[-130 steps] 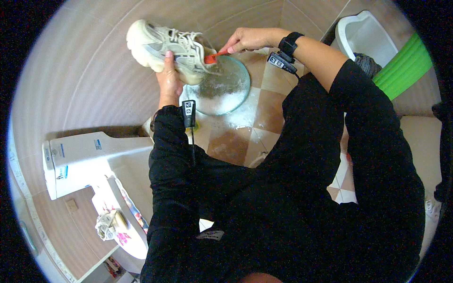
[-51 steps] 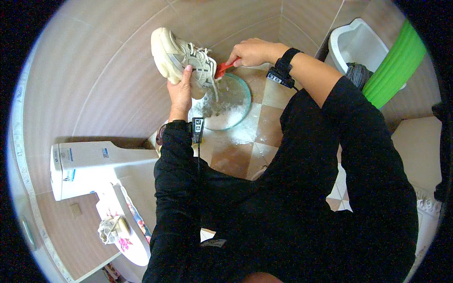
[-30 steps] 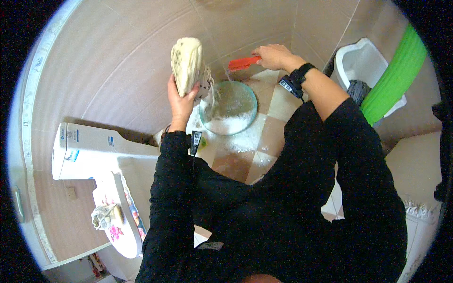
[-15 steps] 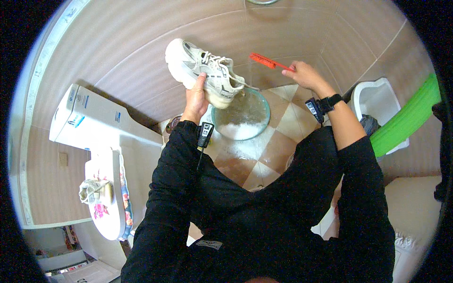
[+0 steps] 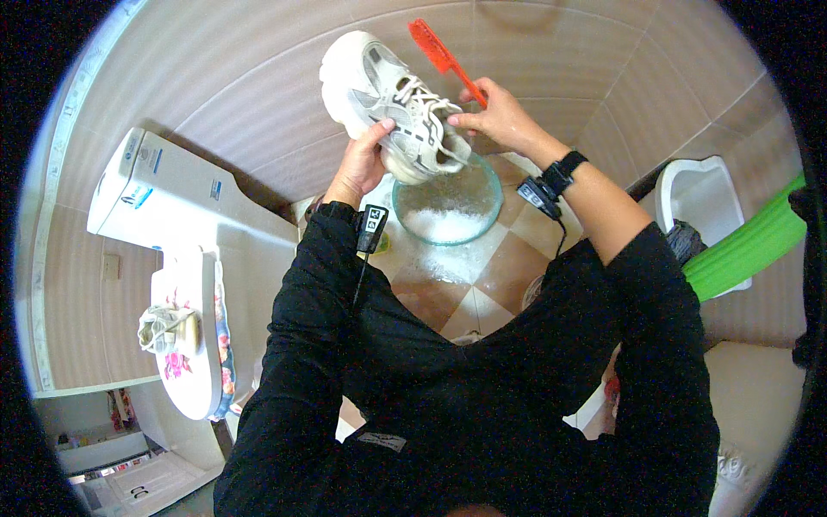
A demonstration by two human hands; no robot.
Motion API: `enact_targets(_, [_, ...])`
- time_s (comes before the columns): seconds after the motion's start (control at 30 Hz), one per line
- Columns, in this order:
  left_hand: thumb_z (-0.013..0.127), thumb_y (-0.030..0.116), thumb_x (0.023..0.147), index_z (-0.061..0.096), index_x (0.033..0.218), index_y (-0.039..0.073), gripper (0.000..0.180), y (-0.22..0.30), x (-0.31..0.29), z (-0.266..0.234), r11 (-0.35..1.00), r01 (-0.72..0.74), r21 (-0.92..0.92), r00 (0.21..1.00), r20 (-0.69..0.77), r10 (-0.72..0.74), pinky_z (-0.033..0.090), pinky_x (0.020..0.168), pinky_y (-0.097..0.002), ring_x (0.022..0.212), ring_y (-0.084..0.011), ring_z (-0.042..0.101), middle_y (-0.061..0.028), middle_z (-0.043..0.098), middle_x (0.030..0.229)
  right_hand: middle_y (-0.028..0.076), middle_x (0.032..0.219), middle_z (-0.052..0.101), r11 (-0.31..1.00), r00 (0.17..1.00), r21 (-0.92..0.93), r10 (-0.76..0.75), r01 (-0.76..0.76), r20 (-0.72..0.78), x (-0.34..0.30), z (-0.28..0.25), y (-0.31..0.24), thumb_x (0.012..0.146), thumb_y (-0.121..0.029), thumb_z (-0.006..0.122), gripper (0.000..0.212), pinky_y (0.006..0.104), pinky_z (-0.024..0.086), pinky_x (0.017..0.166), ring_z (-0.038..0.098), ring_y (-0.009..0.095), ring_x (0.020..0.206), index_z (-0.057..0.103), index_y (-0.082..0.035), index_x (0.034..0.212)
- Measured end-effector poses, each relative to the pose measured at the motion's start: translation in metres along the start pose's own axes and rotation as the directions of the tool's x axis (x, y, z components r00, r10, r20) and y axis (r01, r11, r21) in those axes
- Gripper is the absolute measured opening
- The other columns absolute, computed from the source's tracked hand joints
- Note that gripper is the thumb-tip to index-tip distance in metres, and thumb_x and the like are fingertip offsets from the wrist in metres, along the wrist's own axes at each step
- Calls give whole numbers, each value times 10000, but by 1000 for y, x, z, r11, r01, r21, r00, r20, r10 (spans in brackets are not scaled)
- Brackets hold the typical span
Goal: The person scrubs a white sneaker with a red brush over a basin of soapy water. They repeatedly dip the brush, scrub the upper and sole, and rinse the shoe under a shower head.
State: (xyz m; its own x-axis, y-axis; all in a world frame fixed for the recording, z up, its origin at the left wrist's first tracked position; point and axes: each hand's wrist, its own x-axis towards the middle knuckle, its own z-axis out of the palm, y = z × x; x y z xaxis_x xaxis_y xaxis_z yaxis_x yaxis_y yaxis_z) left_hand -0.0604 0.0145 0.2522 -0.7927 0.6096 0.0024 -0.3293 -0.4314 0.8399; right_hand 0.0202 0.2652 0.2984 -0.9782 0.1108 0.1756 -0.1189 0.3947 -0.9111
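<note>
A pale grey-white sneaker (image 5: pixel 366 82) is raised above the basin, its toe pointing up and to the left. My left hand (image 5: pixel 362 164) grips it by the side of the sole, with the thumb lying on the upper. In my right hand (image 5: pixel 508 116) is the handle of a red scrub brush (image 5: pixel 435 50), its bristled head pointing up and left, apart from the shoe. The right thumb reaches the shoe's collar beside the white laces; whether it presses there I cannot tell. Below stands a clear, greenish-rimmed basin (image 5: pixel 498 202) holding cloudy water and white foam.
On the left, a second sneaker (image 5: pixel 166 330) lies on the closed lid of a white toilet (image 5: pixel 191 392). A white bin (image 5: pixel 706 194) with a dark bag stands at right, beside a long green ribbed object (image 5: pixel 749 241). Suds wet the checkered floor tiles (image 5: pixel 469 314).
The sneaker has risen in my left hand. My right hand has moved left and up to the shoe's collar, and the brush now points more steeply upward.
</note>
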Motion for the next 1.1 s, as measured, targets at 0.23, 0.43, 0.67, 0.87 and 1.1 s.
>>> enact_targets(0.23, [742, 385, 914, 446, 1442, 7, 714, 6, -3, 0, 797, 50, 602, 975, -201, 91, 473, 1046, -459, 1194, -252, 571, -102, 597, 1327, 273, 977, 695, 972, 996, -217, -91, 89, -1, 15, 35, 28, 834, -126, 725, 380, 493, 541, 806, 682, 444, 936, 543, 23, 1132])
enact_targets(0.43, [782, 353, 896, 449, 1442, 8, 727, -22, -22, 20, 893, 87, 442, 991, -126, -35, 519, 910, -373, 1180, -214, 556, -109, 552, 1349, 276, 1040, 661, 931, 955, -335, -222, 147, -196, 9, 47, 19, 835, -114, 692, 353, 531, 507, 869, 628, 489, 1008, 514, -6, 1120])
enact_targets(0.67, [759, 167, 909, 612, 1281, 40, 420, -24, -19, 38, 904, -290, 314, 939, -90, 332, 499, 945, -361, 1056, -192, 631, -60, 678, 1199, 243, 1159, 591, 885, 917, -354, -371, 301, -149, -9, 66, 2, 830, -74, 673, 397, 542, 501, 878, 606, 484, 1049, 481, -34, 1175])
enact_targets(0.87, [824, 114, 839, 601, 1226, -11, 463, -35, -10, 39, 857, -294, 424, 930, -79, 359, 511, 932, -329, 1026, -178, 634, -70, 667, 1148, 248, 1245, 550, 878, 950, -400, -309, 263, -53, -17, 62, 9, 867, -173, 725, 420, 556, 504, 896, 603, 500, 1048, 478, -38, 1178])
enact_targets(1.1, [584, 9, 888, 560, 1242, 4, 355, -30, 6, 10, 965, -103, -242, 976, -211, 52, 544, 927, -419, 1055, -248, 652, -93, 639, 1162, 183, 1137, 621, 922, 953, -239, -296, 304, 68, -12, 45, 5, 839, -269, 801, 510, 436, 552, 801, 683, 362, 1005, 512, -13, 1172])
